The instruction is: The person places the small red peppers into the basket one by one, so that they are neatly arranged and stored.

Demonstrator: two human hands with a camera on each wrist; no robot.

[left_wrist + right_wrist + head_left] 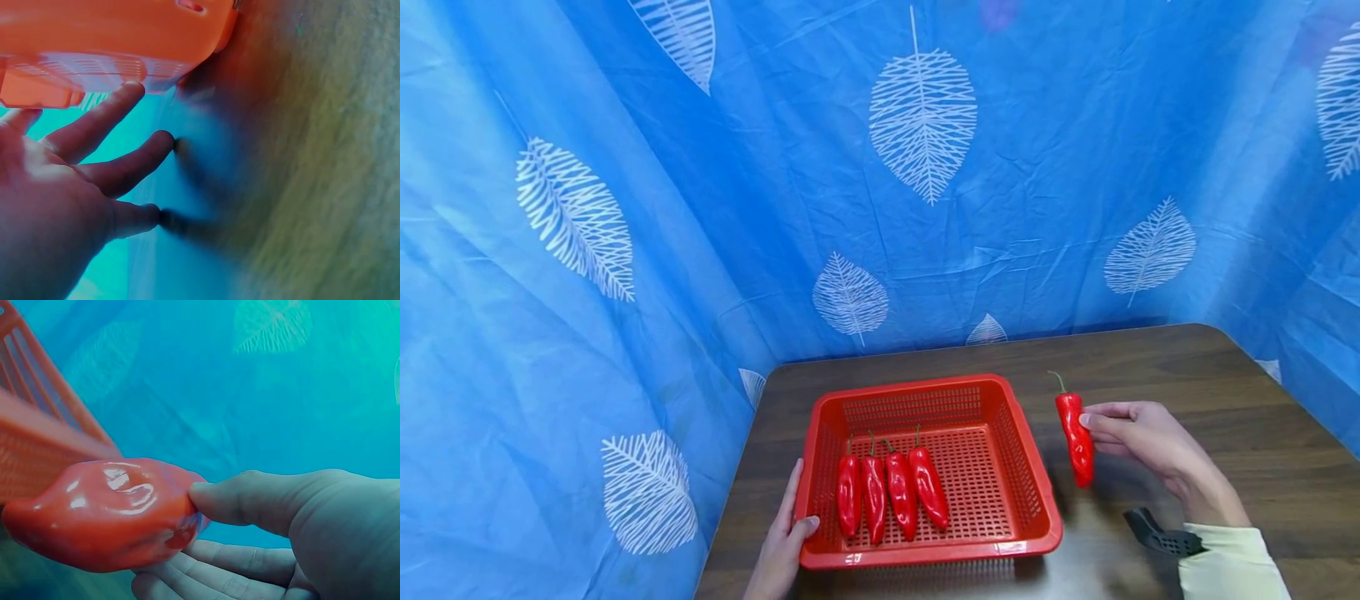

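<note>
A red chili pepper with a green stem is pinched between the thumb and fingers of my right hand, to the right of the basket. It points stem up, and in the right wrist view its glossy, dented body fills the space before the thumb. My left hand holds the left rim of a red plastic basket, thumb over the edge and fingers along the outer wall. Lower fingers spread beneath the basket side in the left wrist view. Several red chili peppers lie side by side in the basket's left half.
The basket stands on a dark wood-grain table. Blue cloth with white leaf prints hangs behind and at both sides of the table. A black strap piece sits at my right wrist, beside a pale sleeve.
</note>
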